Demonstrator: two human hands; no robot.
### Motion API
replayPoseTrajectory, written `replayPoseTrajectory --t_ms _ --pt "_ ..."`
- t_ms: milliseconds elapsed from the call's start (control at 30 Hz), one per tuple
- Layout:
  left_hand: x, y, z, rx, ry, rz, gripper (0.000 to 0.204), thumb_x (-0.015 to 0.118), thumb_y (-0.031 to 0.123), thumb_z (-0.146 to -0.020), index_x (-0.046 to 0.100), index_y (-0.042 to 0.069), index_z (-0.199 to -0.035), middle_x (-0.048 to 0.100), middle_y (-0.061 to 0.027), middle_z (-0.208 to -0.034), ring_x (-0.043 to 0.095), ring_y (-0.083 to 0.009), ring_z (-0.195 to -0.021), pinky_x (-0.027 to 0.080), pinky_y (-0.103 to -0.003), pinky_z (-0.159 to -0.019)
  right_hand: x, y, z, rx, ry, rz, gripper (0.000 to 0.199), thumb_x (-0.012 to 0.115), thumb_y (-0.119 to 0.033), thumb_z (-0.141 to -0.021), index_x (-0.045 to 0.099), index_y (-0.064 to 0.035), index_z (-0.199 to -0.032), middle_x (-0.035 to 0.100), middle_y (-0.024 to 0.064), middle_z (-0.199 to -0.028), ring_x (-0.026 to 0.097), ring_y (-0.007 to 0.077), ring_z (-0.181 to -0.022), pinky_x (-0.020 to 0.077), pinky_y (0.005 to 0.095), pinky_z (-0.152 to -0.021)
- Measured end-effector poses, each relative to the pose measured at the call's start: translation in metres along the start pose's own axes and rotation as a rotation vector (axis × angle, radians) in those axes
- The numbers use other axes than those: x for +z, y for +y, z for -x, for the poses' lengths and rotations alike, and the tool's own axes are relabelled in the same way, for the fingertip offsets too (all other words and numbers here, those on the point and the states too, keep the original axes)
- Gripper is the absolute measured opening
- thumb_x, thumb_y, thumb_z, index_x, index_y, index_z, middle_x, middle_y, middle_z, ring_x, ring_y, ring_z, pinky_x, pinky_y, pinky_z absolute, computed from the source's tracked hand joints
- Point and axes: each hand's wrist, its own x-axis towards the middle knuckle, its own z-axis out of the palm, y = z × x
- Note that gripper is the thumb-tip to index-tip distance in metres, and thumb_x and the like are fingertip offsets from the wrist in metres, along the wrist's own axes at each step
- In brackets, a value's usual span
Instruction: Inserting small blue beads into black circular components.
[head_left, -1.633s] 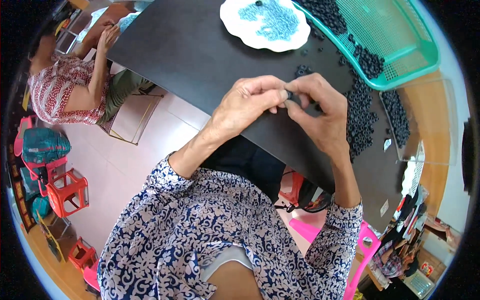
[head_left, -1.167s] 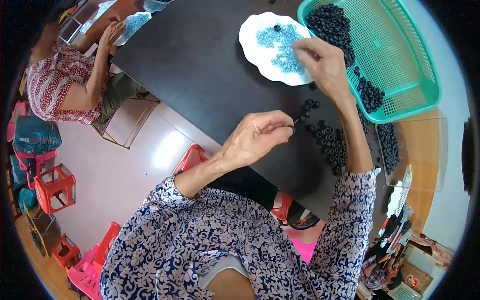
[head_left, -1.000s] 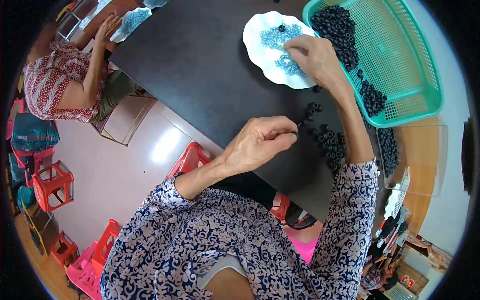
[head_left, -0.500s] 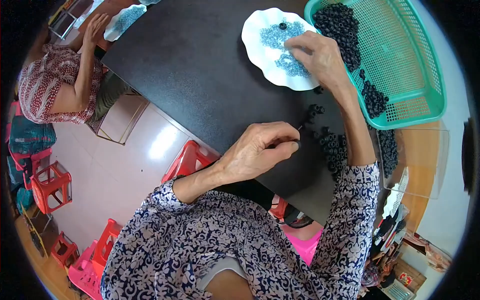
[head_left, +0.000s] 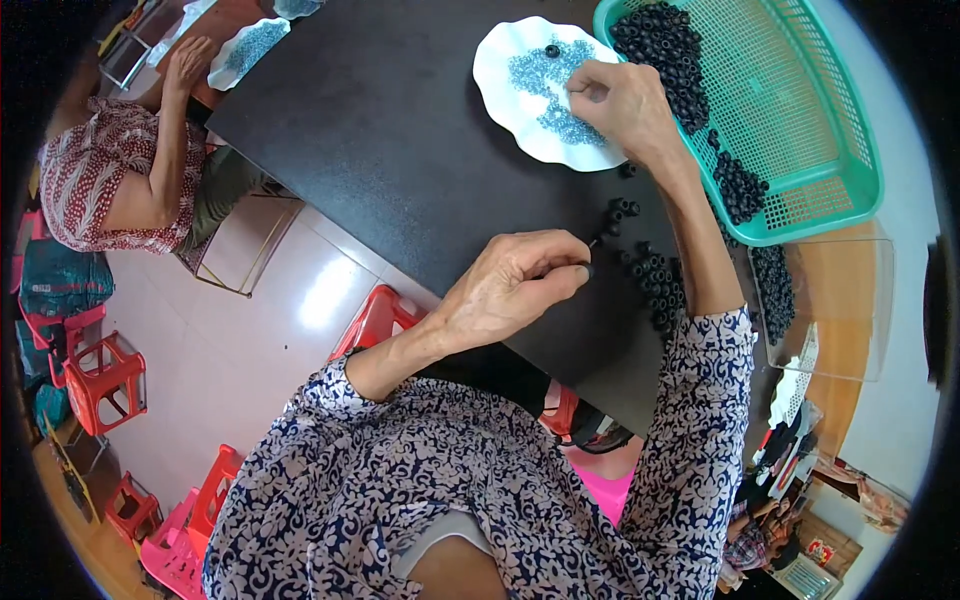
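Black rings point(head_left: 655, 285) scattered between hands; left hand point(head_left: 515, 285) pinching one ring, right hand point(head_left: 620, 100) fingertips closed on white plate point(head_left: 505, 90).

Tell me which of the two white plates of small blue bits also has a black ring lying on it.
The near white plate, under the right hand beside the green basket; one black ring lies near its far edge. The far plate shows none.
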Motion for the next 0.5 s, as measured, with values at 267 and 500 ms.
replayPoseTrajectory --t_ms 267,500 --pt "0.001 -0.01 0.0 0.072 0.018 -0.026 0.016 0.059 0.012 -0.091 0.062 0.0 -0.101 0.061 0.0012 -0.076 0.048 -0.0006 -0.063 0.038 -0.019 -0.054 -0.009 0.006 0.014 0.055 0.096 -0.069 0.021 0.067 -0.016 -0.075 0.07 -0.0033 -0.092 0.069 0.0112 -0.077 0.065 0.0201 -0.067 0.0508 0.0298 -0.067" --pt "0.002 -0.001 0.002 0.017 0.037 -0.01 0.013 0.06 0.01 -0.088 0.06 -0.003 -0.094 0.048 0.0009 -0.065 0.041 -0.0041 -0.059 0.036 -0.023 -0.052 0.004 -0.003 0.002 0.1 0.065 0.047 0.019 0.068 -0.018 -0.075 0.073 -0.0041 -0.085 0.07 0.0134 -0.078 0.067 0.0255 -0.069 0.0528 0.0336 -0.068"
